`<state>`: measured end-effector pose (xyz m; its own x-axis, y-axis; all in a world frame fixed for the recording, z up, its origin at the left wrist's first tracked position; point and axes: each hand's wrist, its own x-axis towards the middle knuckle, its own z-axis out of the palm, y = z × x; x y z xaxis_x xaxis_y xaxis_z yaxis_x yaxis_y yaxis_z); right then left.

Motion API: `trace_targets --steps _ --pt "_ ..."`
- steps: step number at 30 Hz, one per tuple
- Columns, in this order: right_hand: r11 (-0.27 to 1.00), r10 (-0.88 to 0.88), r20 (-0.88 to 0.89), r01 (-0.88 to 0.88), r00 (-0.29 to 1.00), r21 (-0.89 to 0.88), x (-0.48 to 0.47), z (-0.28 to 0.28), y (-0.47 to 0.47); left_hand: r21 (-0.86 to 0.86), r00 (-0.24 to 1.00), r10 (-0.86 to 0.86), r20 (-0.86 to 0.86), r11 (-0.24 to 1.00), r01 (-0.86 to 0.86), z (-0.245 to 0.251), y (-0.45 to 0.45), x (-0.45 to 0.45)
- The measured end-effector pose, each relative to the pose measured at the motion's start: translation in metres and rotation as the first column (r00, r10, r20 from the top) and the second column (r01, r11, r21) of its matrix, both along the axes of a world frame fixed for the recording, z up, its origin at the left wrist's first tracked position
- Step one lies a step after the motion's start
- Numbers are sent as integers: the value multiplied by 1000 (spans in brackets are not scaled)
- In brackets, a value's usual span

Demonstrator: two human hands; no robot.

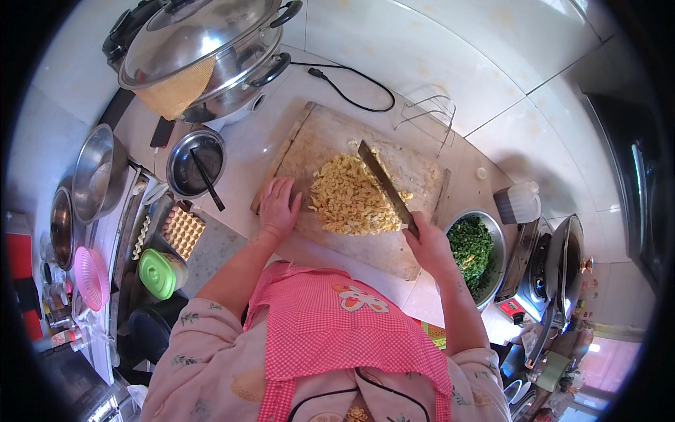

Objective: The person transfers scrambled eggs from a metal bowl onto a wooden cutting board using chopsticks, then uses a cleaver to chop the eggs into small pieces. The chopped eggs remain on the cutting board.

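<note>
A wooden chopping board (337,126) lies at an angle on the counter before me. On its middle is a heap of finely chopped yellow food (348,198), perhaps scrambled egg. My right hand (430,242) grips the handle of a cleaver (387,184), whose long blade points away and to the left across the heap's right side. With fingers spread, my left hand (280,205) rests on the board's left edge, apart from the heap and holding nothing. Close by my right forearm stands a metal bowl (495,264) of chopped green leaves (470,245).
At the back left stands a large lidded steel pot (232,68). A dark bowl (176,174) with chopsticks (207,179) is left of the board. A power cord (364,108) and a wire rack (430,113) lie behind it. A lidded pan (567,264) sits at the right.
</note>
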<state>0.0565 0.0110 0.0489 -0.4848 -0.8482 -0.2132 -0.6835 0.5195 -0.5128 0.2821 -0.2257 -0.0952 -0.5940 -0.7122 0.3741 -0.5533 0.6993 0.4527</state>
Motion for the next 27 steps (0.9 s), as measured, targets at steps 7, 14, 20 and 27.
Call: trace_targets --steps 7,14,20,27 --pt "993 -55 -68 48 996 -111 -39 -4 -10 -33 1000 0 12 999 1 -1 -1 -2" --pt "988 -150 -191 153 970 0 -29 -39 1 -67 999 18 32 998 -15 -5 1 1" --pt "978 -203 -60 199 977 -66 -15 -52 -2 -78 1000 -16 17 997 18 -1 0 -2" --pt "924 -316 451 379 835 -53 14 -17 -25 -38 998 -56 24 998 57 3 -6 0"
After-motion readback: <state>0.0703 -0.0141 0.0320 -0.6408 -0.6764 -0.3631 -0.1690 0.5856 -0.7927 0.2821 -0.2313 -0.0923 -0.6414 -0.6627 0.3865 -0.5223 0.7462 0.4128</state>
